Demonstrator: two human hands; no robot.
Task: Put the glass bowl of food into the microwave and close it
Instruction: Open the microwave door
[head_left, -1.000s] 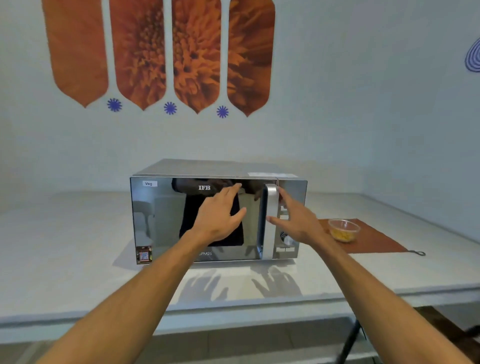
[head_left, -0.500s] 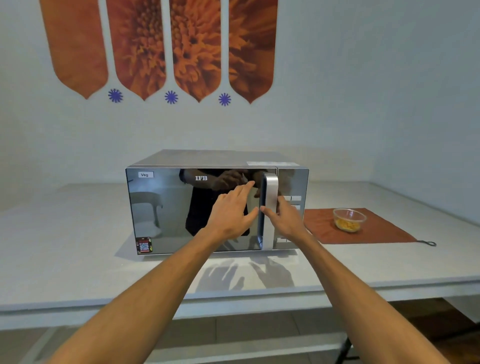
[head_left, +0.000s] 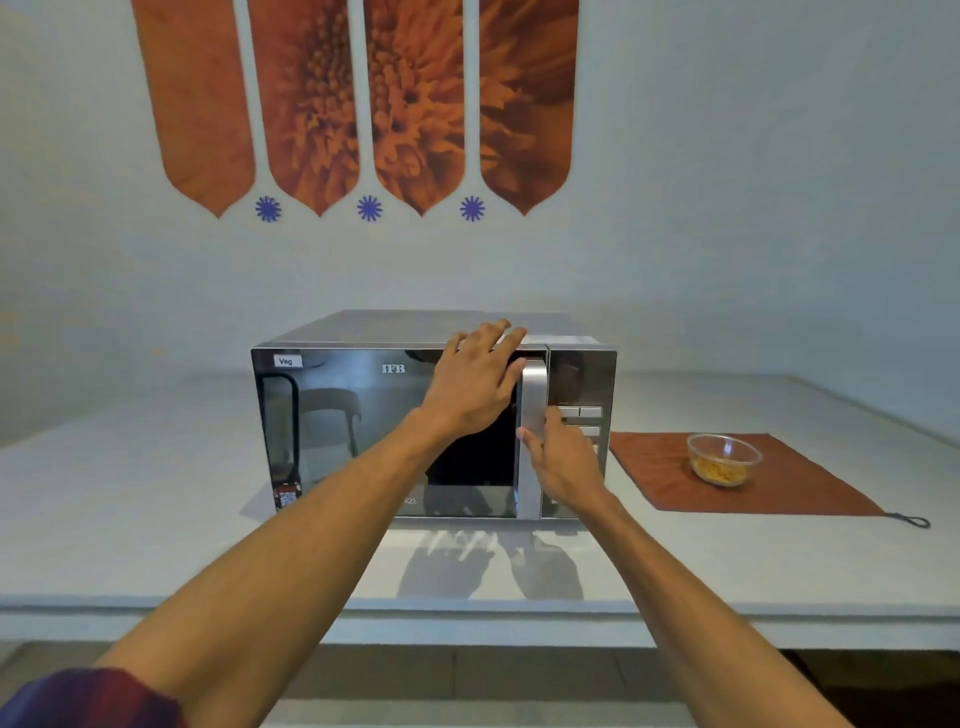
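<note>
You're standing at a pale counter (head_left: 156, 499) against a plain wall with orange flower panels (head_left: 358, 98) hanging above, and there's only the head view to go on, so here's what it shows.

The microwave (head_left: 363, 431) sits square in the middle of the counter with its mirrored door shut. Your left hand (head_left: 475, 384) is laid flat with the fingers spread over the top front edge of the door, right by the upper end of the handle (head_left: 534, 436). Your right hand (head_left: 563, 457) is curled around that silver handle about halfway down, thumb on the front and the fingers tucked behind where I can't see them. Looks like a proper wrap, not a pinch.

The glass bowl (head_left: 723, 458) with the yellowish food in it is off to the right on a rust-colored cloth (head_left: 779, 488), well clear of the microwave and untouched. So you're at the very start: the door has to come open first.

My two cents for this step: keep the left palm pushing down and back on the box so it doesn't skate toward you on that smooth counter, and pull the handle straight out with the right in one steady tug, no yanking. The hinge seems to be on the left, so the door should swing away from the bowl. Open it all the way for room.
</note>
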